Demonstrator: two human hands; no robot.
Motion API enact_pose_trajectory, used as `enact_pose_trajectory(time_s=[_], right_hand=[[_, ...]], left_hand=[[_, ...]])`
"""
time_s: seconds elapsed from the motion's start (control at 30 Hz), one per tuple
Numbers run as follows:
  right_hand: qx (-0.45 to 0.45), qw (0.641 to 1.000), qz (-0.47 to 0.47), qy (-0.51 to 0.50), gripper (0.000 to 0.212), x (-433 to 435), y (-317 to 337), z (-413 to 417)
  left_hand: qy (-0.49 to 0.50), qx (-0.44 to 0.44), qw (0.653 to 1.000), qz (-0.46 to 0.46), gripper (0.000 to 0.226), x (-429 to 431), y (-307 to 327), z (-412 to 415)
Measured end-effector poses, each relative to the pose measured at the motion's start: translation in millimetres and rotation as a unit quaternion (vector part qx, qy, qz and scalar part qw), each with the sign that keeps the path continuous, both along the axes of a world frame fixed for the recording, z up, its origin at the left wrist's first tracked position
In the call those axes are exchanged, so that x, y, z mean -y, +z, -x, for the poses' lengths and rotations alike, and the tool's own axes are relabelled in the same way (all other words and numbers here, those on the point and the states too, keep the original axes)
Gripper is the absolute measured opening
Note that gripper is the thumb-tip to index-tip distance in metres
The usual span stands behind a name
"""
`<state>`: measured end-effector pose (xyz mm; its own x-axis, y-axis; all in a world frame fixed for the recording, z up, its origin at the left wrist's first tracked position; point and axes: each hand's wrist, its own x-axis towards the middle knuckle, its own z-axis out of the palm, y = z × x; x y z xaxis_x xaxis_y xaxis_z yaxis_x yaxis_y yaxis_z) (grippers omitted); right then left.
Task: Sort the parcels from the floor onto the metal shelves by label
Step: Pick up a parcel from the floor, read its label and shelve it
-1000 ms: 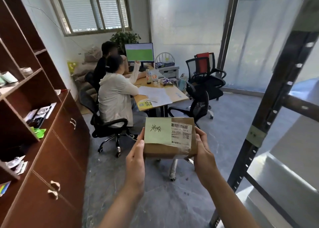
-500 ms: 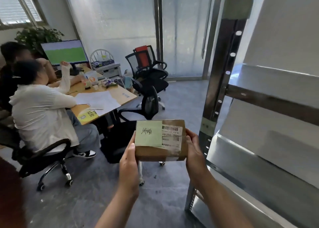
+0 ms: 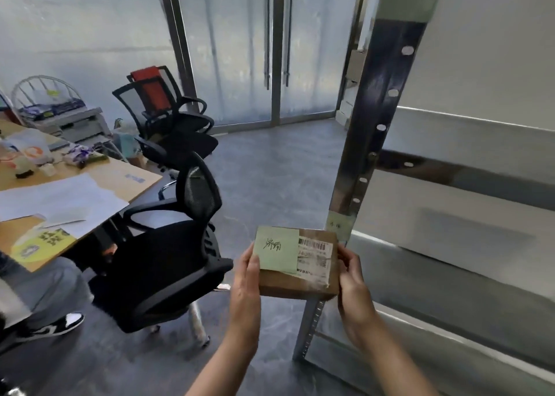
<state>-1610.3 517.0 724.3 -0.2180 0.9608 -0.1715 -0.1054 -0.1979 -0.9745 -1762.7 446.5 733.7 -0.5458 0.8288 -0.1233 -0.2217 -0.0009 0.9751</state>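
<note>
Both forearms were bare, with no sleeve in view. The left hand [image 3: 245, 278] and the right hand [image 3: 354, 287] carried no glove, ring or watch; fingernails were short.

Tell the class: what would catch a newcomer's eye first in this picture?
The brown parcel at lower centre, held between the left hand and right hand, its green note handwritten. Right of it rises the metal shelf upright; a black office chair stands left.

The perforated steel upright post [image 3: 374, 143] stands just behind the held brown cardboard parcel [image 3: 300, 278]. Right of the post, the grey metal shelf [image 3: 450, 275] lies open. A black mesh office chair [image 3: 168, 254] blocks the left side.
</note>
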Motion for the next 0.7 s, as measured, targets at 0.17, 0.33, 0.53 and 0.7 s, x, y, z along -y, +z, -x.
enact_pose_trajectory(time_s=[0.17, 0.33, 0.53, 0.7], right_hand=[[0.021, 0.997, -0.006, -0.070, 0.023, 4.8, -10.1, -13.6], [0.046, 0.987, -0.005, -0.154, 0.025, 12.1, -22.3, -44.7], [0.067, 0.977, 0.002, -0.203, 0.026, 23.8, -36.4, -67.3], [0.064, 0.977, 0.015, -0.201, 0.026, 20.9, -43.9, -70.0]], left_hand=[[-0.082, -0.020, 0.996, 0.031, 0.044, -20.1, -14.4, -3.9], [-0.152, -0.038, 0.986, 0.050, 0.054, -34.2, -32.4, -25.2], [-0.188, 0.041, 0.980, 0.046, 0.037, -34.4, -41.6, -47.3], [-0.161, 0.103, 0.980, 0.049, 0.032, -41.7, -47.3, -53.9]])
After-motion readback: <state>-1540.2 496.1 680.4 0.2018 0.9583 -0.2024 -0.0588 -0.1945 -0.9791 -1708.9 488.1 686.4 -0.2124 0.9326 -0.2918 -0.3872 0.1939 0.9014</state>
